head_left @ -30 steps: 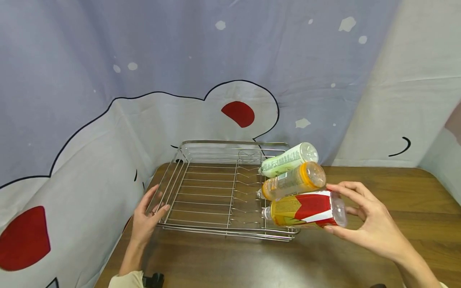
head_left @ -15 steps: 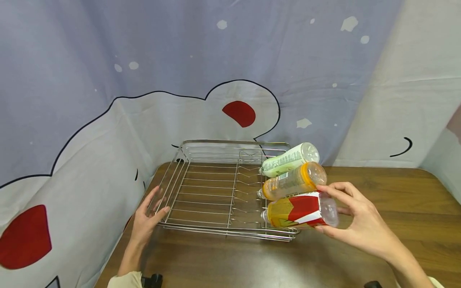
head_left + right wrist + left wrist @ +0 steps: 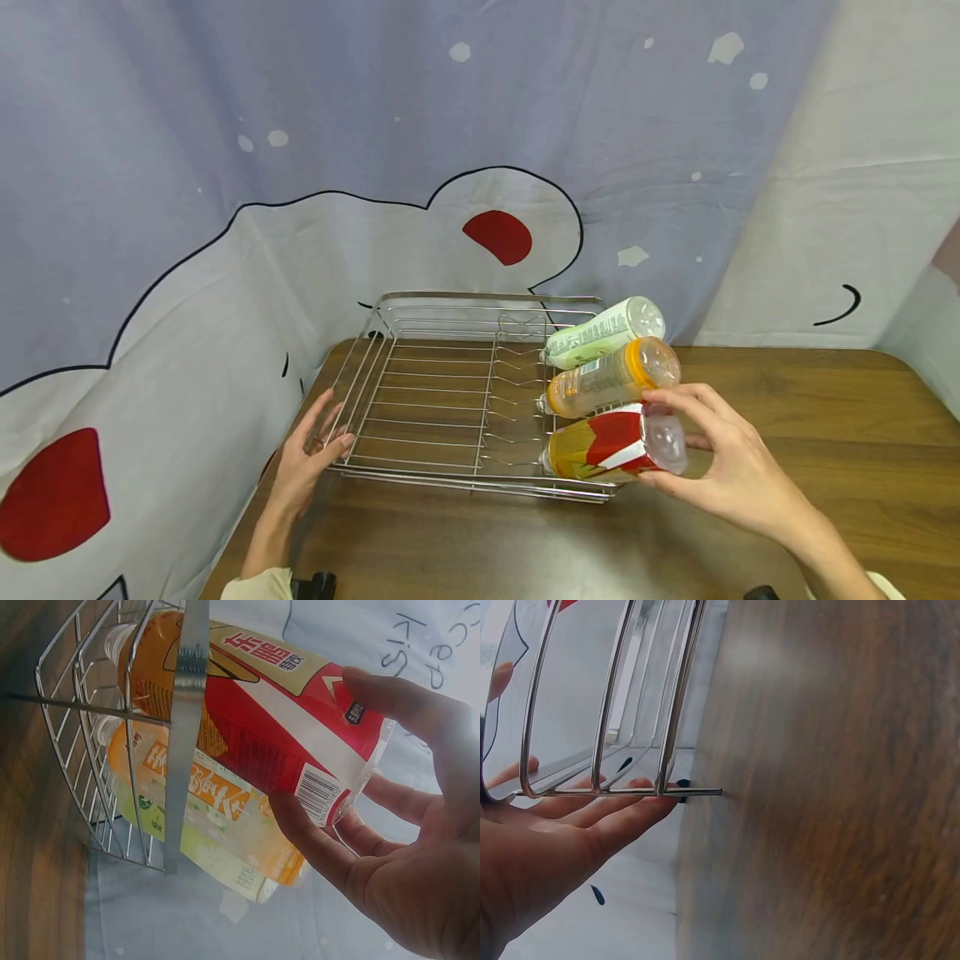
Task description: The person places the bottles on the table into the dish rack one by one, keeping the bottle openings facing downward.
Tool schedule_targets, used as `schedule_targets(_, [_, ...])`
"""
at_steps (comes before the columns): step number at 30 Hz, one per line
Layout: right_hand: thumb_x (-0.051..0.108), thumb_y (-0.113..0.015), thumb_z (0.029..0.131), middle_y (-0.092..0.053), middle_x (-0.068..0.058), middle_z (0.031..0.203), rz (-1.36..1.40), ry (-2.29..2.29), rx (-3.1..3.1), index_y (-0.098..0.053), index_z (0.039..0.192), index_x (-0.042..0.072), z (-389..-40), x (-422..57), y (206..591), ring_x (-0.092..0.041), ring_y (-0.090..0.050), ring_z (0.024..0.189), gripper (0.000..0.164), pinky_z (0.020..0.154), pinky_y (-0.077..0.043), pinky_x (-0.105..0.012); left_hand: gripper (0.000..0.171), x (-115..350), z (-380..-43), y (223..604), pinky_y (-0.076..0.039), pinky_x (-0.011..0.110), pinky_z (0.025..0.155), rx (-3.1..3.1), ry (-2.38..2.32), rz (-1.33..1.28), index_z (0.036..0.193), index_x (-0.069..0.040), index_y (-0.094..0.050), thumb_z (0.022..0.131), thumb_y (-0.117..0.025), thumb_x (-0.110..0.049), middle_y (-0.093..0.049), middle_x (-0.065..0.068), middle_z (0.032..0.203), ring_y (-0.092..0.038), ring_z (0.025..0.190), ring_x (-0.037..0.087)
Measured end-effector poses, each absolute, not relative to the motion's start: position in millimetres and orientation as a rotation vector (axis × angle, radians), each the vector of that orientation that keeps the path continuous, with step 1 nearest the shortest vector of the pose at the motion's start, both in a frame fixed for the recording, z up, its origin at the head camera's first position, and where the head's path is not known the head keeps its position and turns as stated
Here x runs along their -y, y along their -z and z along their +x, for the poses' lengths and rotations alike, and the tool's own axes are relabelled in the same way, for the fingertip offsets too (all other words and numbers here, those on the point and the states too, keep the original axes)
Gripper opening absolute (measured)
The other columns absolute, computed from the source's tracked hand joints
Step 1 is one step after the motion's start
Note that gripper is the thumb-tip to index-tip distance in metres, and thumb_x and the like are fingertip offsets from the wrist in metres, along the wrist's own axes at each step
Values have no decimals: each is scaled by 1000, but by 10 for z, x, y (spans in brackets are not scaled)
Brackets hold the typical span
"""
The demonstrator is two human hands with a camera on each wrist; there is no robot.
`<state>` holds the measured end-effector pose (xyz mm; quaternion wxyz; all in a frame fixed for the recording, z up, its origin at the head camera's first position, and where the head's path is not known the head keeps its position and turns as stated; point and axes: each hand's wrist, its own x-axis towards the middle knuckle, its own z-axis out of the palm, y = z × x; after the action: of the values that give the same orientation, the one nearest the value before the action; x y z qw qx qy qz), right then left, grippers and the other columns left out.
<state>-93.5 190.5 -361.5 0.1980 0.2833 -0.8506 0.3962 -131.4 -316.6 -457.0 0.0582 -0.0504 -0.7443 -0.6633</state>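
Note:
A plastic drink bottle [image 3: 600, 444] with a red and yellow label lies tilted, base up, over the right end of the wire dish rack [image 3: 420, 442]. My right hand [image 3: 723, 458] grips its base, thumb below and fingers above. The bottle's neck points into the rack, as the right wrist view shows. Beside it lean an orange-banded bottle [image 3: 607, 379] and a green-labelled bottle [image 3: 596, 336], necks inside the rack. My left hand [image 3: 300, 462] rests against the rack's left front corner. In the left wrist view its fingers [image 3: 611, 817] extend nearly straight along the bars.
The rack stands on a brown wooden table [image 3: 480, 542]. Behind and to the left hangs a cloth [image 3: 375, 125] with cartoon prints. The bottle bases stick out past the rack's right end.
My right hand has moved left with the red and yellow bottle, carrying its neck further into the rack. My left hand stays at the corner, and the other bottles keep their places.

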Motion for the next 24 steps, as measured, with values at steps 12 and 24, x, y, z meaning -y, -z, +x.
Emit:
schedule_targets(12, [12, -96, 52, -56, 2, 118, 838, -1000, 2351, -64, 127, 10, -966, -1820, 3695, -7, -57, 101, 81, 78, -52, -13, 75, 3167, -1300, 4577, -45, 17, 96, 2236, 2046, -155, 158, -8, -20, 95, -60, 2, -43, 12, 143, -61, 113, 6])
schedule_targets(24, [37, -90, 69, -57, 1, 120, 831, -902, 2349, -63, 126, 10, -985, -1799, 3735, -9, -58, 98, 68, 78, -50, -13, 75, 3167, -1300, 4576, -47, 20, 95, 2205, 2077, -168, 158, -9, -21, 95, -60, 3, -50, 1, 137, -60, 115, 9])
